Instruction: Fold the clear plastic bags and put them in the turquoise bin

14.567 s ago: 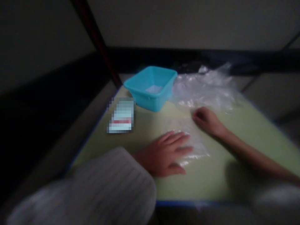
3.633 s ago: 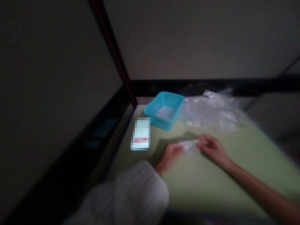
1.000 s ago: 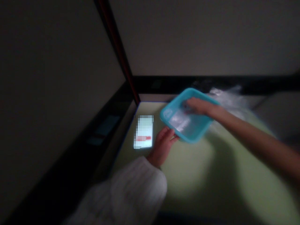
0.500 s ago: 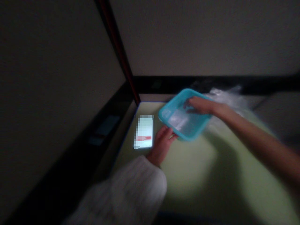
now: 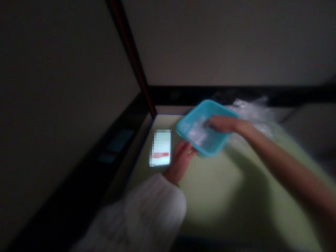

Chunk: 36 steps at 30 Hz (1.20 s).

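A turquoise plastic basket (image 5: pixel 217 148) is held tilted above the pale green surface, its opening facing me. My left hand (image 5: pixel 181 157) grips its near left rim, thumb on the edge and fingers beneath. Inside the basket lies a clear, shiny plastic packet (image 5: pixel 198 134). My right hand (image 5: pixel 220 123) reaches into the basket from the right, its fingertips at the packet's far side. Those fingers are dim and blurred, so whether they pinch the packet is unclear.
A lit phone (image 5: pixel 161 147) lies left of my left hand, its screen partly pixelated. Crumpled clear plastic (image 5: pixel 252 112) sits behind the basket on the right. Dark-trimmed walls meet at the corner behind the green surface (image 5: pixel 210 196). The room is dim.
My right hand has moved slightly down and toward me inside the basket, its fingers coming closer to the packet. The left hand and the basket have barely shifted.
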Tool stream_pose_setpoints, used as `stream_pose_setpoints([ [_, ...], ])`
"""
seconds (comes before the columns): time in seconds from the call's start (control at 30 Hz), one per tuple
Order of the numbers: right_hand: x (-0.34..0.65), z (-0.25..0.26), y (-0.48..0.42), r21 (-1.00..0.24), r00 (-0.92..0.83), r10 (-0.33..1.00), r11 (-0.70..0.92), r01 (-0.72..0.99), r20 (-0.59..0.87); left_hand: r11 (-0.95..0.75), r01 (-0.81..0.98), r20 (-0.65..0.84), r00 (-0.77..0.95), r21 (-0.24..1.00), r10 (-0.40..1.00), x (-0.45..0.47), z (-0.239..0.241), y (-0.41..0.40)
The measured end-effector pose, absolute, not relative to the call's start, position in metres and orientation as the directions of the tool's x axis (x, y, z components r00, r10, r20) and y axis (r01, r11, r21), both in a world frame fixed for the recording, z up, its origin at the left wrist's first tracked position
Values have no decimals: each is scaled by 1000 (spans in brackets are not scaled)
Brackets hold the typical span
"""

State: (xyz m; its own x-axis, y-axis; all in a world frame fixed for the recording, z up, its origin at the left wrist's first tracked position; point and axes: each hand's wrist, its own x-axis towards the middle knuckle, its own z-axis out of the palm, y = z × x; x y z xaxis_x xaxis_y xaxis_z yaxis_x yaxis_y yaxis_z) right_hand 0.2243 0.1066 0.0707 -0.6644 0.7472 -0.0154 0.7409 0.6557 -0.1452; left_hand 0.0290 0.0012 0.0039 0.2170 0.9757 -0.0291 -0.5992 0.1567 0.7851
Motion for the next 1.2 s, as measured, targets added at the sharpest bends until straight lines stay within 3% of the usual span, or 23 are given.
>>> stream_pose_setpoints([
  [0.77,247,98,26,-115,-623,754,652,750,208,59,-619,-29,59,783,998,19,-6,26],
  [1.07,252,104,-25,-112,-611,781,623,774,128,17,-599,-22,-1,801,1000,17,-8,33],
  [1.2,260,103,-67,-262,-660,749,650,714,58,9,-585,-25,-21,811,999,18,-12,37],
])
